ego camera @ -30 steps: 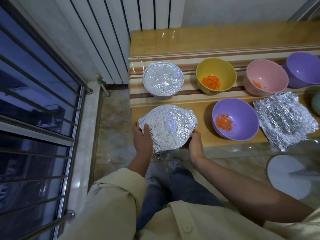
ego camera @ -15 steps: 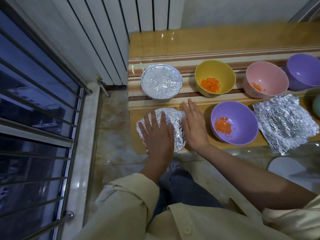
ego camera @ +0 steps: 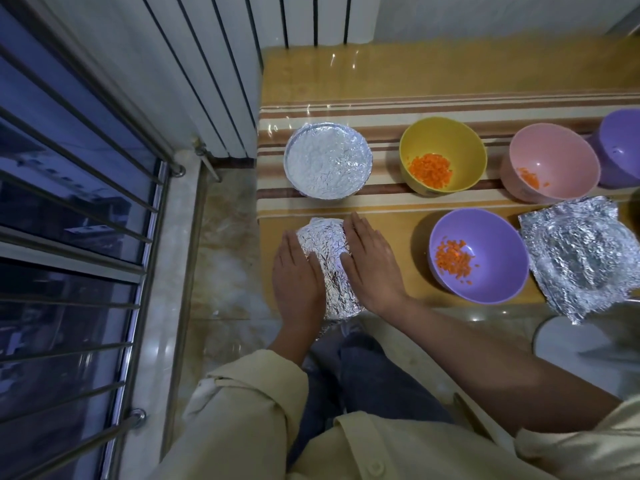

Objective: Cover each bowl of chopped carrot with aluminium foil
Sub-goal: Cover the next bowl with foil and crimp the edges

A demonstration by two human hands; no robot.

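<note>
Left hand (ego camera: 298,275) and right hand (ego camera: 372,261) lie flat with fingers straight, pressing the crumpled foil-wrapped bowl (ego camera: 329,268) from its nine and three o'clock sides; these hands grip nothing. That bowl stands at the near left corner of the long yellow bench (ego camera: 381,71) with its brown-striped cover. Well apart at three o'clock from it lies a loose crumpled sheet of aluminium foil (ego camera: 581,254), its near corner past the bench edge. Between them sits an uncovered purple plastic bowl (ego camera: 485,233) of chopped carrot (ego camera: 453,259). At twelve o'clock from the hands stands a round bowl with a smooth foil top (ego camera: 327,161). To its three o'clock come an open yellow bowl (ego camera: 450,140), a pink bowl (ego camera: 554,154) and a second purple bowl (ego camera: 623,143) cut by the frame; the first two hold carrot.
</note>
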